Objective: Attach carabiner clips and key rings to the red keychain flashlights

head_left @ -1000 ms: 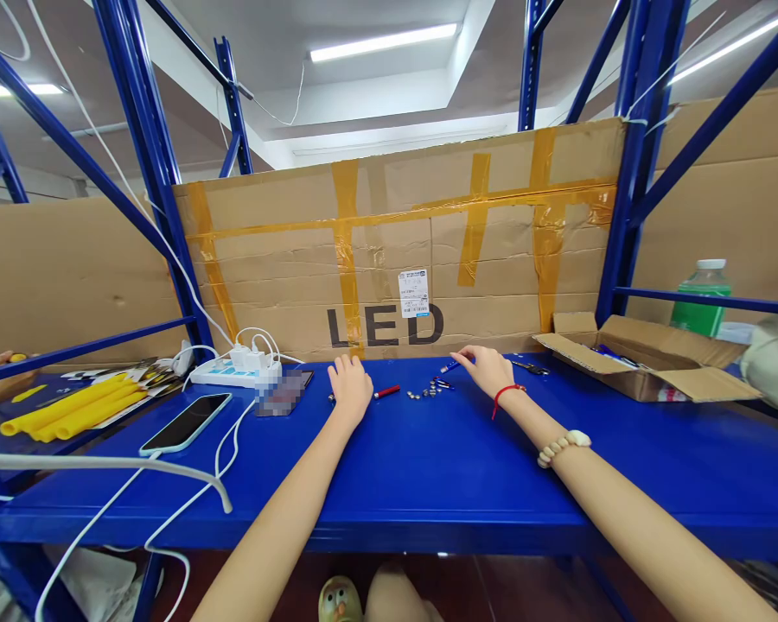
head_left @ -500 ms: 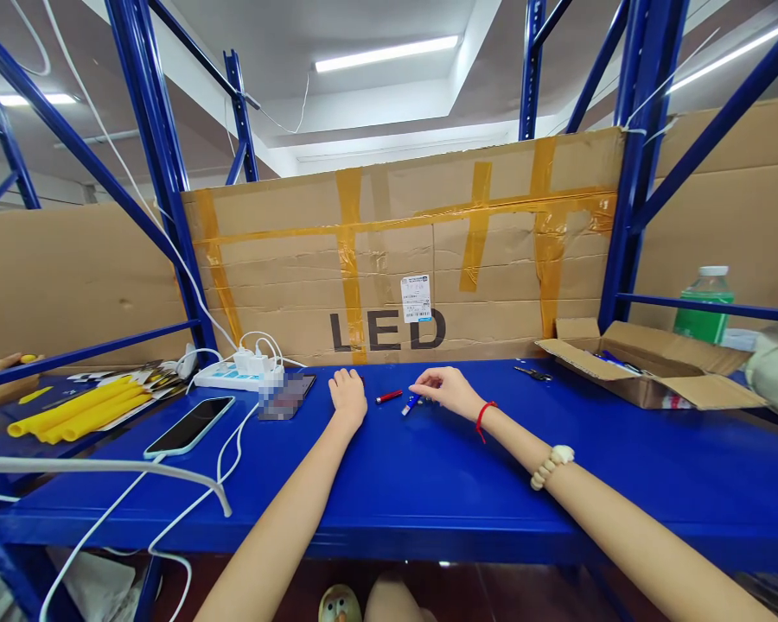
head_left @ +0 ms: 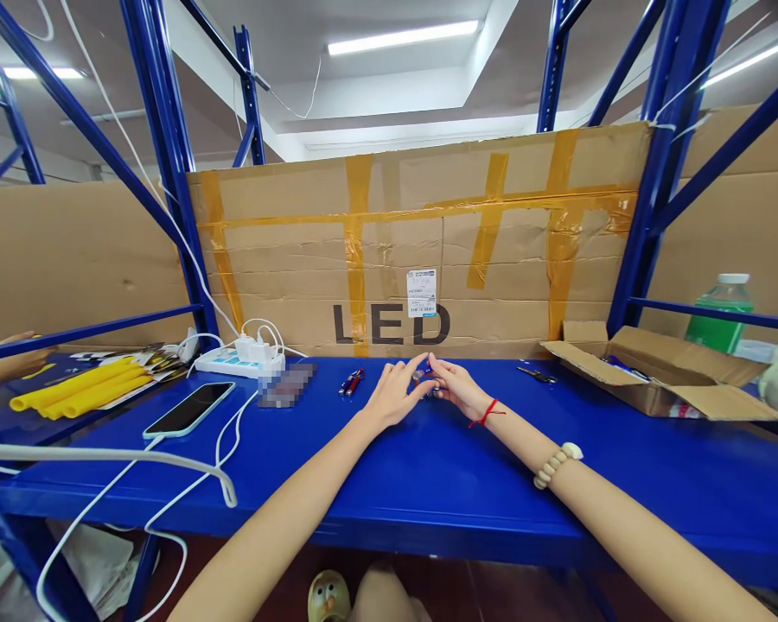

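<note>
Our left hand (head_left: pixel 392 396) and right hand (head_left: pixel 457 390) meet fingertip to fingertip, each grip narrow on a small blue piece (head_left: pixel 426 375) above the blue tabletop (head_left: pixel 428 484); taped cardboard (head_left: pixel 421 242) stands behind.

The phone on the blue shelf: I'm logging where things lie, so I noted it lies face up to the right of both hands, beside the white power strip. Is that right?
Not quite. The head view shows the phone lying face up to the left of both hands, not the right. It does lie beside the white power strip, on the blue shelf, while the left hand and right hand meet over a small item further right.
</note>
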The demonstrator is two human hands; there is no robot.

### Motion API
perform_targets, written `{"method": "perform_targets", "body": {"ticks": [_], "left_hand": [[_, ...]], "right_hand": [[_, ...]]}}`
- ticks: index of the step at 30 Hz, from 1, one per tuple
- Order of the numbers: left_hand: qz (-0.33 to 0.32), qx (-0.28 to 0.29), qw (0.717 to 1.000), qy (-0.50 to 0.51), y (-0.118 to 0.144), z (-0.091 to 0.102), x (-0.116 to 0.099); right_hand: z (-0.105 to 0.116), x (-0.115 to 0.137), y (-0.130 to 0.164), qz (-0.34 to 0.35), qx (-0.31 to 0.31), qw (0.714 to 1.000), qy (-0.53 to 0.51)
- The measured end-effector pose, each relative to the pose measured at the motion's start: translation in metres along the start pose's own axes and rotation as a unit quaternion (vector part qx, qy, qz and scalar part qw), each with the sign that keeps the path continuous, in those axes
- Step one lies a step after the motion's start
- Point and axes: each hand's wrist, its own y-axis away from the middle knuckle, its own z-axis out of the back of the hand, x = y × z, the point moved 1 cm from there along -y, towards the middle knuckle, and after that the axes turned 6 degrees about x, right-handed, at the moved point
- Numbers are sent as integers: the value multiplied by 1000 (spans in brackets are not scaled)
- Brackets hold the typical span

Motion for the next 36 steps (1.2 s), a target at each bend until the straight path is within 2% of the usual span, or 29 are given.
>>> {"method": "perform_targets", "body": {"ticks": [3, 8, 15, 19, 22, 31, 36], "left_hand": [[-36, -13, 999, 4, 0, -2, 2], [-27, -19, 999, -8, -1, -3, 8], [14, -16, 998, -56, -6, -6, 16], [28, 3, 994, -101, -6, -7, 29], [34, 23, 991, -127, -5, -9, 37], [60, 77, 986, -133, 5, -19, 46], [54, 82, 989, -111, 4, -14, 42]], "right_hand": [[-6, 2, 3, -17, 35, 999, -22], [-15, 1, 7, -36, 58, 997, -18], [-15, -1, 6, -22, -28, 999, 10], [-8, 2, 3, -2, -82, 996, -22], [-3, 5, 1, 2, -99, 993, -67], [-6, 18, 5, -19, 26, 984, -177], [-5, 18, 6, -15, 54, 977, -206]]}}
